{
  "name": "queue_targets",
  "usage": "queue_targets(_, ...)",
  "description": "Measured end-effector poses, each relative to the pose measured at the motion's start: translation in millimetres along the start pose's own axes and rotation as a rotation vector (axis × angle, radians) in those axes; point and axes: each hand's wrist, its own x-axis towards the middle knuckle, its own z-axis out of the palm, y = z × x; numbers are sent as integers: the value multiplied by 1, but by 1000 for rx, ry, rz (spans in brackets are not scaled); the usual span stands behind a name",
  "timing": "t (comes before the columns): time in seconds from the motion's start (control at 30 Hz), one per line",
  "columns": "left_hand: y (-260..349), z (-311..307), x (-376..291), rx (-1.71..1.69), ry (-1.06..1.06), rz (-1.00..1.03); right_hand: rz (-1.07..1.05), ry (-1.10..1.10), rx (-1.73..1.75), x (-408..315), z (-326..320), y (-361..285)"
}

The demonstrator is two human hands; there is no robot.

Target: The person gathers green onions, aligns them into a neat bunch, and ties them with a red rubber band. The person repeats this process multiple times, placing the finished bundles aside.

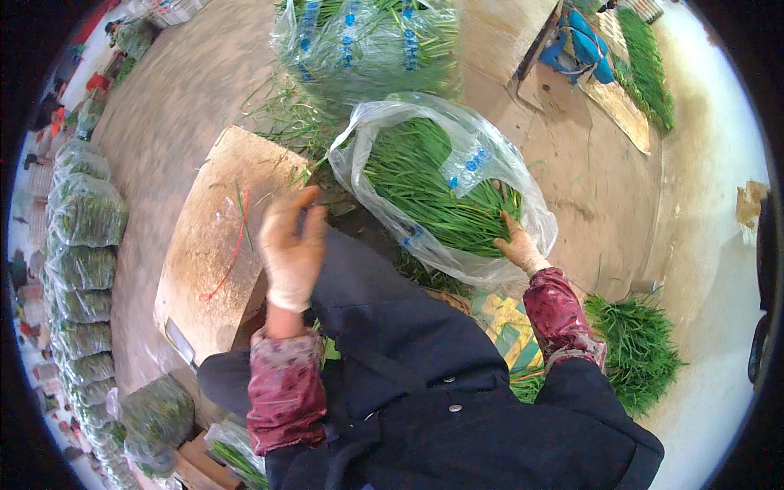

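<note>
My left hand [291, 245], in a pale glove and blurred, hangs in the air over a stained board [205, 245]. Its fingers are apart and hold nothing. On the board lies a thin red tie [233, 263]. In front of me, a clear plastic bag [361, 119] with blue printing stands with its mouth wide, full of long green leafy stalks [416, 177]. My right hand [520, 245], also gloved, reaches over the bag's near right rim. Its thumb and finger are spread against the leaves.
A filled clear bag [367, 43] stands beyond the opened one. Loose greens [637, 349] lie at my right, near a pale wall [704, 263]. Several packed bags [89, 211] line the left side. A blue bundle [582, 46] is at the far right. Scraps [294, 119] litter the floor.
</note>
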Motion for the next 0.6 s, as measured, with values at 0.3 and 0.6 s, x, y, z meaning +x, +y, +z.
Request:
queue_targets(0.3, 29, 170, -26, 342, -927, 187, -48, -39, -300, -37, 35, -25)
queue_targets(0.6, -4, 198, -37, 377, -1179, 52, -62, -45, -376, -21, 25, -17)
